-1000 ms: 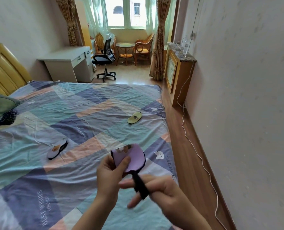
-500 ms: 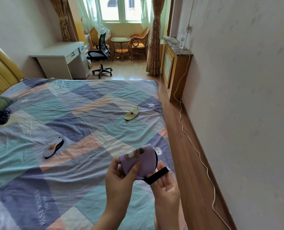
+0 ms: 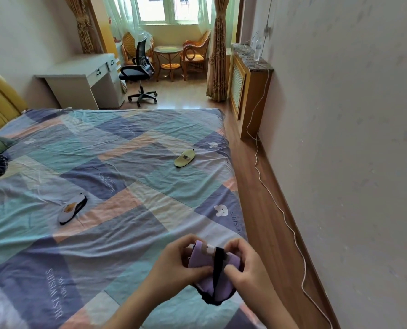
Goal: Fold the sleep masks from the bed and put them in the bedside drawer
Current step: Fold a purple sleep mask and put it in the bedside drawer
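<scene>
Now the patchwork bed (image 3: 117, 162) carries two loose sleep masks, and both hands fold a third.

Compared with half a second ago, the purple mask (image 3: 201, 260) sits lower, long axis near-vertical, black strap (image 3: 217, 264) wrapped over it; left hand (image 3: 174, 264) and right hand (image 3: 245, 267) both pinch it in a narrow grip above the bed's near corner.

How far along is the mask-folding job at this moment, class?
Done: nothing looks stored; no drawer is in view. In hand: the left hand and right hand hold the folded purple mask, its black strap across it. Left: the yellow mask and white mask lie unfolded on the bed.
</scene>
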